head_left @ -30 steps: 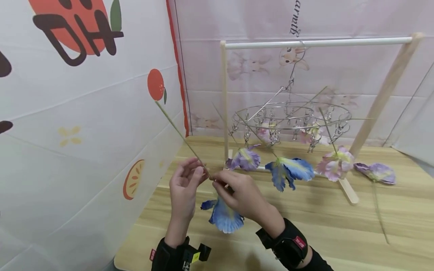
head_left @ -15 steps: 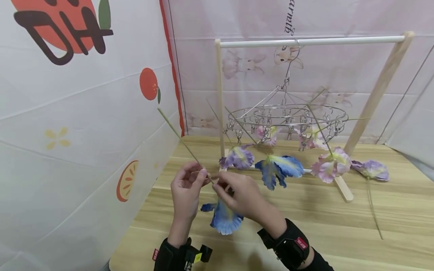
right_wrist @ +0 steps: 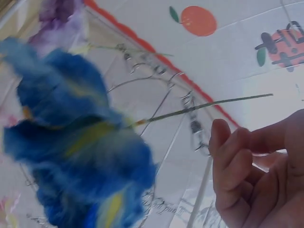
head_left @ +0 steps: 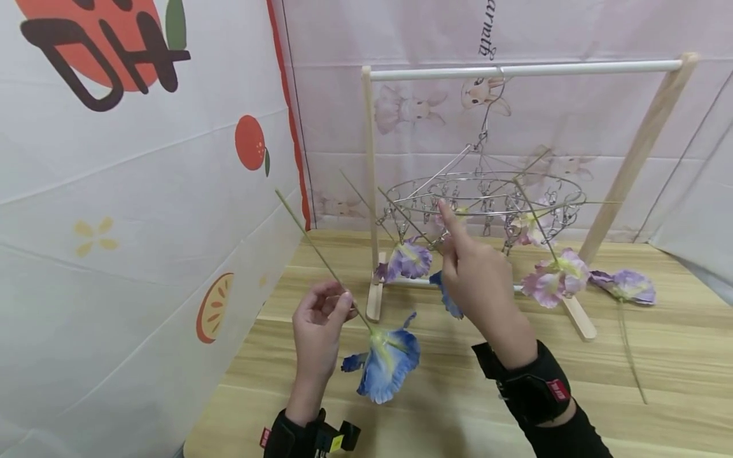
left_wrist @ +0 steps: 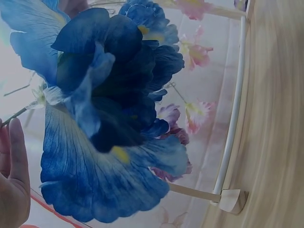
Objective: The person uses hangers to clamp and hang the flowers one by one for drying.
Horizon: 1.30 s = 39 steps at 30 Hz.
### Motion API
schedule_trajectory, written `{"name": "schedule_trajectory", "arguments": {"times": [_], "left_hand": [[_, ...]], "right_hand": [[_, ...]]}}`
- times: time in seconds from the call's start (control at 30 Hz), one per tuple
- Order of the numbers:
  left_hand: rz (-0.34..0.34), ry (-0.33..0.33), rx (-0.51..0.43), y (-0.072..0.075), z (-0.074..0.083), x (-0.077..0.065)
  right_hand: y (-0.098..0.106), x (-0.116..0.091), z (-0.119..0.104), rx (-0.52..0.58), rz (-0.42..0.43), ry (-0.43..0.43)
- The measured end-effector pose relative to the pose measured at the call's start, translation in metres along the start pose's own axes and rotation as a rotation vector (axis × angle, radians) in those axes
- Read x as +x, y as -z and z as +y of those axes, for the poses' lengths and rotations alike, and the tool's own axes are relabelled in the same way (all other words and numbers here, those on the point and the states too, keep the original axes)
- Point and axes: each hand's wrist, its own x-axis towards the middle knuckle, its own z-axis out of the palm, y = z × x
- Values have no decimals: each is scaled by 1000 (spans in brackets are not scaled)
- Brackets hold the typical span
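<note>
In the head view my left hand (head_left: 321,318) pinches the green stem of a blue artificial iris (head_left: 389,362), whose bloom hangs below the fingers. Its petals (left_wrist: 118,185) fill much of the left wrist view. My right hand (head_left: 487,280) is raised at a round metal clip hanger (head_left: 529,212), index finger straight and the other fingers bent. That fingertip overlaps the hanger's ring; contact cannot be told. Behind this hand hangs another blue iris (head_left: 448,299), partly covered; the right wrist view shows its bloom (right_wrist: 90,137) and the stem (right_wrist: 213,103) beyond the fingertips.
The hanger hooks over the white bar (head_left: 572,67) of a wooden stand (head_left: 638,165). Purple (head_left: 408,259) and pink flowers (head_left: 555,280) hang from it. A lilac flower (head_left: 627,286) lies on the table (head_left: 572,407) at right. A printed curtain (head_left: 143,210) borders the left side.
My right hand has let go of the iris stem and moved up and right to the hanger. The left hand still holds the stem, and the bloom is now uncovered.
</note>
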Motion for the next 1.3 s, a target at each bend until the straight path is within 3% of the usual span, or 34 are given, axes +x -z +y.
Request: {"name": "schedule_trajectory", "arguments": {"times": [0.13,0.4,0.87,0.97,1.1,1.2,1.3], "left_hand": [[-2,12,1,-2,-1,-2],[-4,25,10,-6,-3,-4],[-6,70,40,-7,-7,-7],[-9,75,43,-8,-10,-7],[-16,74,30,-10,-13,-7],[-20,78,28,-11,-16,-7],[-20,97,26,-13,-21,-7]], "right_hand": [[2,-2,9,-5,-35,-41],[10,-8,27,-39,21,-62],[34,-20,58,-8,260,-37],[34,-24,54,63,386,50],[26,-27,38,179,509,324],[18,-27,27,159,444,424],[10,-27,21,87,334,389]]}}
